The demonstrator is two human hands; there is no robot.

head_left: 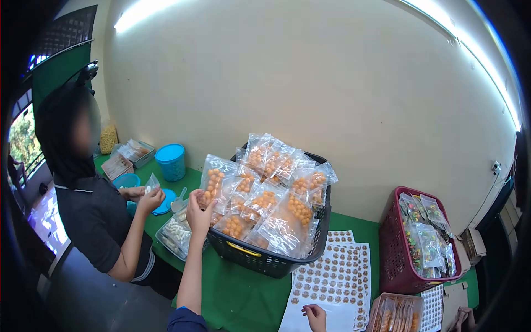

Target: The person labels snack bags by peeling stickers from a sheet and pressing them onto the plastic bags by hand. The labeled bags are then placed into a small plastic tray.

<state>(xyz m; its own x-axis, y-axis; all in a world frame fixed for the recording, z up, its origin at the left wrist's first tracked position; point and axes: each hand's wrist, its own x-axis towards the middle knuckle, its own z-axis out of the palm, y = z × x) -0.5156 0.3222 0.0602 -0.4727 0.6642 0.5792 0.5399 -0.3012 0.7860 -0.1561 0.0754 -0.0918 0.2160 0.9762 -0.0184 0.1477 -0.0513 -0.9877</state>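
Note:
My left hand [198,216] grips the lower left edge of a clear bag of orange balls [213,182] at the left rim of a black basket [251,260]. The basket is heaped with similar bags [263,200] and has a yellow handle. Low in the view, my right hand [315,317] hovers over the blank lower part of a sticker sheet [326,276], its thumb and fingers curled towards each other; whether they hold anything is too small to tell.
A co-worker [94,205] at the left holds a small bag. Nearby stand a blue tub [171,162] and a tray of white pieces [176,237]. At the right are a maroon basket [395,265] of bags and a box of orange packets [395,314].

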